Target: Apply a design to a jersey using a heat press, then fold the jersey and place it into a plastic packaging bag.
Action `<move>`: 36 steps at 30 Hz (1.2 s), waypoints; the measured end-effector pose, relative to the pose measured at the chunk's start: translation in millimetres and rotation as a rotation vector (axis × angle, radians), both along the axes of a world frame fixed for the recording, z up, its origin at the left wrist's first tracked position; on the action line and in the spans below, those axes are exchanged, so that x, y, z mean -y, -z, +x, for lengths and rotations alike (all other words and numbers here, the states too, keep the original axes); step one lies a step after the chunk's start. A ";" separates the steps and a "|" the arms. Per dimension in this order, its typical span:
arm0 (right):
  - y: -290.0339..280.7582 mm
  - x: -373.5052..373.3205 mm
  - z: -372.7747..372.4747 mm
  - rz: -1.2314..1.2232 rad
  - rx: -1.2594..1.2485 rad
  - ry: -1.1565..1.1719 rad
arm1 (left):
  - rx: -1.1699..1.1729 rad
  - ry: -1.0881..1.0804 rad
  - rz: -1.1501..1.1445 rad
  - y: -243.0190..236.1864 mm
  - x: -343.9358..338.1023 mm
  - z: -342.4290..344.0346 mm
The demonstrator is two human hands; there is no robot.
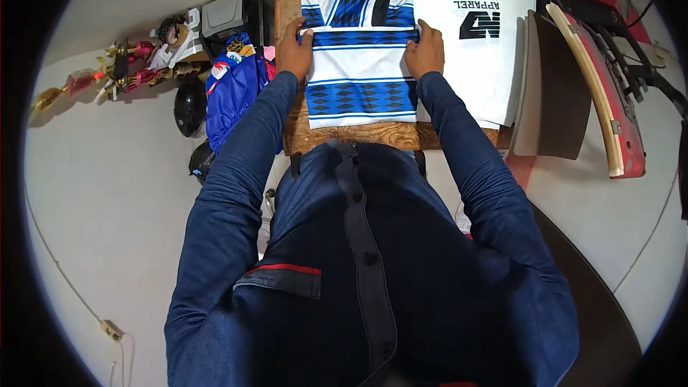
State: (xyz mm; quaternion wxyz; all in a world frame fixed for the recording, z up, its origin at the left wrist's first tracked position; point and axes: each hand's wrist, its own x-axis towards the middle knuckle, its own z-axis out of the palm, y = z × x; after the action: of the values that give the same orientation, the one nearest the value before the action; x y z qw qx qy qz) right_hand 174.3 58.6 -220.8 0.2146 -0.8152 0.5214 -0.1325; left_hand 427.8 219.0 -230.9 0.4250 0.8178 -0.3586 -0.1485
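Note:
A white and blue sports jersey [362, 63] with dark diamond-patterned bands lies folded on the wooden table [297, 142] in front of me. A crosswise fold runs over its middle, between my two hands. At the left end of that fold, my left hand [294, 49] grips the cloth, thumb on top and fingers curled at the edge. My right hand [427, 50] pinches the opposite edge in the same way. The fingertips beneath the fabric are partly hidden. White plastic packaging [469, 75] with black print lies just right of the jersey.
Blue cloth or bags [233, 97] hang or lie left of the table, near a black rounded object [190, 106]. On the right stand a brown curved panel [555, 93] and a red machine part with a pale edge [605, 93]. A cable with a socket [110, 330] lies at lower left.

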 end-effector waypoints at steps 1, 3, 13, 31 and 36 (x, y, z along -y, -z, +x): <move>-2.2 -3.8 0.1 -0.015 -0.011 -0.032 | -0.103 -0.018 -0.006 -6.3 -0.8 -2.1; -9.5 -17.4 -4.8 -0.199 0.025 -0.136 | 0.236 -0.061 -0.016 -13.4 -7.5 -12.1; -20.5 -129.9 -85.1 -0.145 -0.029 -0.335 | -0.030 0.028 0.666 -40.5 -123.5 -76.9; 9.0 -161.3 -109.8 0.392 0.060 0.158 | -0.078 0.084 0.516 -16.4 -173.0 -69.1; -15.9 -172.8 -109.3 0.047 0.049 -0.082 | 0.137 0.146 0.305 -29.8 -172.6 -72.4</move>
State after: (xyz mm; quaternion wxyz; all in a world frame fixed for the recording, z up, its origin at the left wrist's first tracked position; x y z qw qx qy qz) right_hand 65.0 231.4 -204.8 0.2517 -0.8272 0.4849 -0.1313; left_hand 355.4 391.5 -201.1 0.2585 0.8527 -0.4186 -0.1754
